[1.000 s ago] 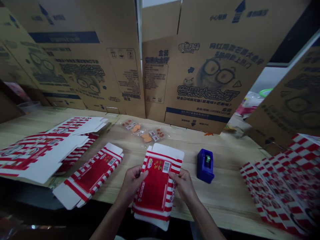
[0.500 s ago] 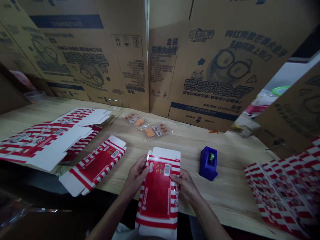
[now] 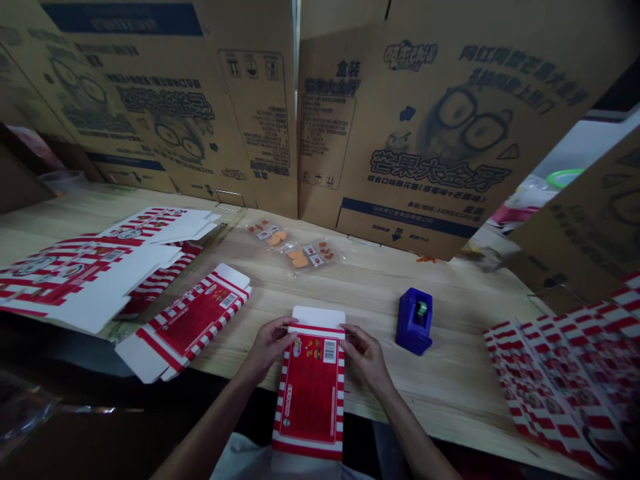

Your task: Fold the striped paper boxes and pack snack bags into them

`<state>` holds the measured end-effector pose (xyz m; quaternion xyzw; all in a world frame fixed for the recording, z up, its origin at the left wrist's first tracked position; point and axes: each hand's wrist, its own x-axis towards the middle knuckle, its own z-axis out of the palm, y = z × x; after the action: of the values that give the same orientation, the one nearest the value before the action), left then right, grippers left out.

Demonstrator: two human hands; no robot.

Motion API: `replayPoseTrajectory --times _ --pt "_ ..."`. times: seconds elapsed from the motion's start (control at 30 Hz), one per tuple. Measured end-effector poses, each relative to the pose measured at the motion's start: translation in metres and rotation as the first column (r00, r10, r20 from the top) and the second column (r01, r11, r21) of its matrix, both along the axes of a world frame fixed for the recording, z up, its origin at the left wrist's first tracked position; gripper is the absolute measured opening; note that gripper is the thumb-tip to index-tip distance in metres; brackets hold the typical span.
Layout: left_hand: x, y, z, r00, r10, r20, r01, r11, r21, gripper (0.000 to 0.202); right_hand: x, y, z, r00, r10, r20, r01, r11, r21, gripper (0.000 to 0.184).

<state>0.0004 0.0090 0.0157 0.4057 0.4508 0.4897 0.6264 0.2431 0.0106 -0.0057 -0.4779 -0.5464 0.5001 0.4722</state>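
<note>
I hold a red-and-white striped carton (image 3: 311, 390) lengthwise over the front edge of the wooden table (image 3: 470, 373). My left hand (image 3: 267, 345) grips its upper left side, fingers closed on the edge. My right hand (image 3: 366, 357) grips the upper right side the same way. The carton's white top flap points away from me. A second striped carton (image 3: 187, 328) lies flat to the left, apart from my hands.
A blue tape dispenser (image 3: 414, 321) stands right of my hands. Flat carton blanks are stacked at far left (image 3: 90, 270) and far right (image 3: 570, 380). Two clear snack packets (image 3: 295, 245) lie further back. Large brown shipping boxes (image 3: 430, 127) wall the table's rear.
The carton has been squeezed from a wider, tilted flat shape into a narrower one, straight toward me. Both hands have moved closer together at its top.
</note>
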Motion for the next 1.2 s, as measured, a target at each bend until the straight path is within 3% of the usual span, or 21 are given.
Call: replayPoseTrajectory --times 0.07,0.13,0.27,0.33,0.47,0.67,0.87,1.03,1.2 --pt "0.003 0.007 0.001 0.997 0.063 -0.049 -0.061 0.997 0.046 0.020 0.001 0.005 -0.001 0.998 -0.015 0.059 0.011 0.997 0.074 0.027" --pt "0.007 0.014 0.001 0.991 0.111 -0.069 -0.105 0.991 0.082 0.021 0.001 0.011 0.001 0.998 -0.020 0.062 0.013 0.993 0.114 0.022" --pt "0.007 0.027 0.003 0.988 0.133 -0.079 -0.127 0.988 0.084 0.020 0.001 0.022 0.011 0.996 0.031 -0.088 -0.030 0.999 0.012 0.028" --pt "0.003 0.031 0.005 0.991 0.045 -0.123 -0.031 0.993 0.111 0.030 0.003 0.026 0.016 0.986 0.110 -0.124 -0.116 0.992 -0.044 0.039" --pt "-0.010 0.032 0.010 0.959 -0.126 -0.253 0.169 0.973 0.155 0.018 0.009 0.028 0.024 0.969 0.245 0.001 -0.245 0.969 -0.020 0.021" --pt "-0.016 0.020 0.019 0.851 -0.101 -0.516 0.269 0.927 0.263 0.017 0.012 0.016 0.034 0.934 0.348 0.078 -0.354 0.932 0.080 0.020" --pt "-0.011 0.008 0.027 0.757 -0.061 -0.651 0.356 0.873 0.333 0.013 0.004 0.011 0.042 0.948 0.276 0.161 -0.288 0.955 0.062 0.020" --pt "-0.011 0.005 0.031 0.730 -0.003 -0.683 0.326 0.881 0.344 0.011 0.000 0.012 0.053 0.934 0.256 0.249 -0.264 0.965 -0.004 0.016" --pt "-0.010 0.007 0.034 0.740 -0.017 -0.673 0.311 0.895 0.320 0.015 -0.005 0.012 0.057 0.959 0.236 0.159 -0.226 0.971 -0.080 0.013"
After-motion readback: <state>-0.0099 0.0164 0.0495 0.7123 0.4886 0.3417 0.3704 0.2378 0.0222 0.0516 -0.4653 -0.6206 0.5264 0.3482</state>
